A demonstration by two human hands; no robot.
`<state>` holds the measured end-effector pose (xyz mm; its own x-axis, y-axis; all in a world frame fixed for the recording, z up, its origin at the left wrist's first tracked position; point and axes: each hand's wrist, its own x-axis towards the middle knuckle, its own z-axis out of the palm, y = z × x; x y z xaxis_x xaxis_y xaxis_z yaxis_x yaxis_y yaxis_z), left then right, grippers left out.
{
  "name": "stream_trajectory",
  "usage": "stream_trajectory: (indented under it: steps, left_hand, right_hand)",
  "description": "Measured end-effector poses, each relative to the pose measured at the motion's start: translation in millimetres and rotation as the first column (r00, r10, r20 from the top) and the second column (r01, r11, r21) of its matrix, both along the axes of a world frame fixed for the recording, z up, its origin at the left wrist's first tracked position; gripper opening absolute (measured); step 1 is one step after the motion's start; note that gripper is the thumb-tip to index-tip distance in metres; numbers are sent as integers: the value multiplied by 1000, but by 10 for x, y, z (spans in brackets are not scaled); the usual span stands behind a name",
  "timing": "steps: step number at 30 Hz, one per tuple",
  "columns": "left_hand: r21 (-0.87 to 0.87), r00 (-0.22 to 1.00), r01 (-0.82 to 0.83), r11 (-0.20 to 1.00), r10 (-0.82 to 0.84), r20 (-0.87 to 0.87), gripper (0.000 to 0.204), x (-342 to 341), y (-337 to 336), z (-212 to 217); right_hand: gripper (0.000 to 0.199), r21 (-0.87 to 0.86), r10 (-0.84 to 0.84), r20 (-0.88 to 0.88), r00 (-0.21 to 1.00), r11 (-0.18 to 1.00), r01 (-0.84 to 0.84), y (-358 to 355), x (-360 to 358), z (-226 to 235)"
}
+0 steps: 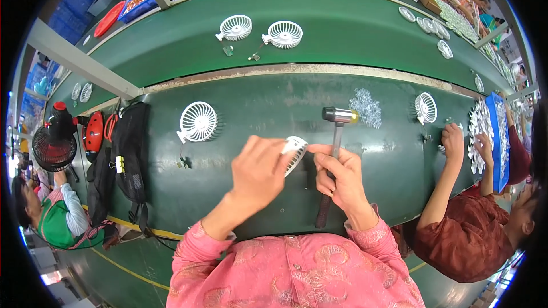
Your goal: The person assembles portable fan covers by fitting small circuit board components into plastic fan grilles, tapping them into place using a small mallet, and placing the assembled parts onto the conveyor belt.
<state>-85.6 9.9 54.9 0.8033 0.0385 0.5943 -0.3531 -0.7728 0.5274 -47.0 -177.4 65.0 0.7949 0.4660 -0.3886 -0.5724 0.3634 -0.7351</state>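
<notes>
My left hand (257, 168) grips a white slatted fan housing (295, 155), tilted nearly edge-on above the green bench. My right hand (344, 181) is closed around the shaft of a hammer (341, 115) with a black-and-silver head, a yellowish face and a dark grip. Its extended fingertip reaches the housing's edge. Left of my hands lies another white fan housing (198, 121), with a small circuit board (184, 162) on a thin wire. Beyond the hammer head is a heap of small clear pieces (365, 108); I cannot tell their exact kind.
Two fan housings (284, 34) lie on the green belt (348, 37) behind a raised ledge. A black bag (132, 154) and a black-and-red desk fan (54, 142) stand left. At right are another housing (426, 108), a co-worker's hand (454, 140) and a blue tray (500, 162).
</notes>
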Motion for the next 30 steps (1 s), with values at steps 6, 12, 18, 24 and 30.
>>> stream_trajectory:
  steps: [6, 12, 18, 24, 30]
  left_hand:
    - [-646, 917, -354, 676, 115, -382, 18, 694, 1084, -4]
    - [-536, 761, -636, 555, 567, -316, 38, 1452, 2331, -244]
    - [213, 968, -216, 953, 238, -81, 28, 1835, 1283, -209]
    - [408, 914, -35, 912, 194, -355, 32, 2311, 490, -411]
    - [83, 955, 47, 995, -20, -296, 21, 1732, 314, -215]
  right_hand:
    - [23, -87, -139, 76, 987, 985, 146, -166, 60, 52]
    - [20, -68, -206, 86, 975, 975, 212, -227, 69, 115]
    - [20, -116, -162, 181, 970, 976, 185, -199, 83, 48]
    - [26, -383, -24, 161, 987, 920, 85, -221, 101, 80]
    - [34, -463, 57, 346, 936, 879, 118, -302, 306, -124]
